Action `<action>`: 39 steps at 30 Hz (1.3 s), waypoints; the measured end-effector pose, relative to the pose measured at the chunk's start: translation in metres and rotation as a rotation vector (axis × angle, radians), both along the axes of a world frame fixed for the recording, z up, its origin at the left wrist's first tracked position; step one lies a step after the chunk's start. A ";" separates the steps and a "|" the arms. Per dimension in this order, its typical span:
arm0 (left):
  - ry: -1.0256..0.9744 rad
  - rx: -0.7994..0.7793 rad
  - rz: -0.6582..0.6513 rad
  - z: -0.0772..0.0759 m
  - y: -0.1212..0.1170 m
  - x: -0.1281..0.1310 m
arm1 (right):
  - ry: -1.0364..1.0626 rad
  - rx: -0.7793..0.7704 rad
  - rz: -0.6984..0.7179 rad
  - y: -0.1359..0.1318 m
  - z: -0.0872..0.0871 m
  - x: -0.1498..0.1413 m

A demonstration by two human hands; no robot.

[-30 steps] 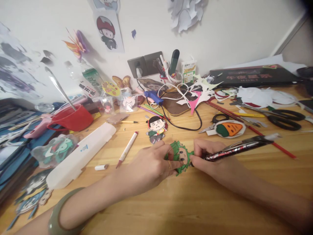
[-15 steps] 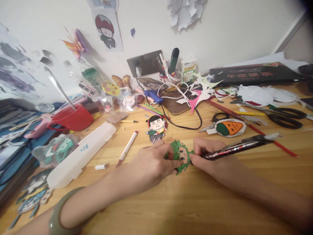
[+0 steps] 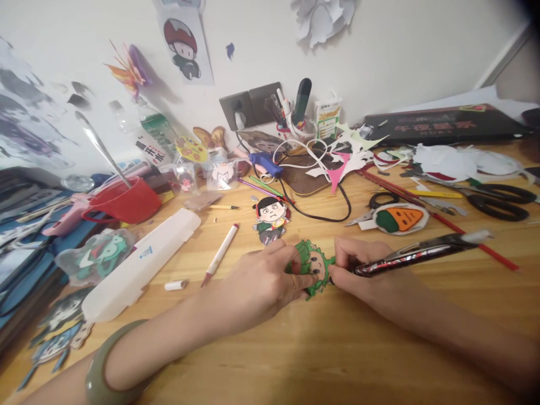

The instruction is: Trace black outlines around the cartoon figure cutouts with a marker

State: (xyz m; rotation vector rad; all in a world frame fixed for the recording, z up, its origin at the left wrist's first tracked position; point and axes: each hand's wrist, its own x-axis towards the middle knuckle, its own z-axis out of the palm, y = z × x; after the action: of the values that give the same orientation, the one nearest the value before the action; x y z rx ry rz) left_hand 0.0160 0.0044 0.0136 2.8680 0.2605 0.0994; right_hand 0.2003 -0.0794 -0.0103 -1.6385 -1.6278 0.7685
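Observation:
Under the fingers of my left hand [image 3: 264,275] lies a small cutout of a cartoon figure [image 3: 317,263] with spiky green hair and a pale face. The index finger presses on the face, and the other fingers curl over the hair at its left side. My right hand [image 3: 377,284] grips a dark, shiny pen [image 3: 405,256] that slants up to the right. Its tip is at the cutout's right edge, mostly hidden by my fingers. Just behind lies another cutout figure [image 3: 272,218] with black hair.
A red-tipped marker [image 3: 220,254], its white cap [image 3: 175,286] and a long translucent case [image 3: 143,264] lie to the left, near a red mug [image 3: 124,202]. At right are a carrot cutout [image 3: 400,218], black-handled scissors [image 3: 500,202] and paper scraps. A blue glue gun [image 3: 265,164] lies behind.
The view has shifted very slightly. Both hands, the pen and the green-haired cutout keep nearly the same places relative to one another.

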 end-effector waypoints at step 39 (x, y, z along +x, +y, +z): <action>0.045 0.007 -0.029 0.001 0.003 0.001 | -0.058 0.030 0.022 0.002 -0.001 0.008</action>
State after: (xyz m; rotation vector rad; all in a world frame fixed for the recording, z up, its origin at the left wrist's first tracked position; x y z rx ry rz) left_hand 0.0175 0.0072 0.0141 2.8822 0.2279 0.0301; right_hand 0.2081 -0.0769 -0.0113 -1.6383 -1.6927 0.7097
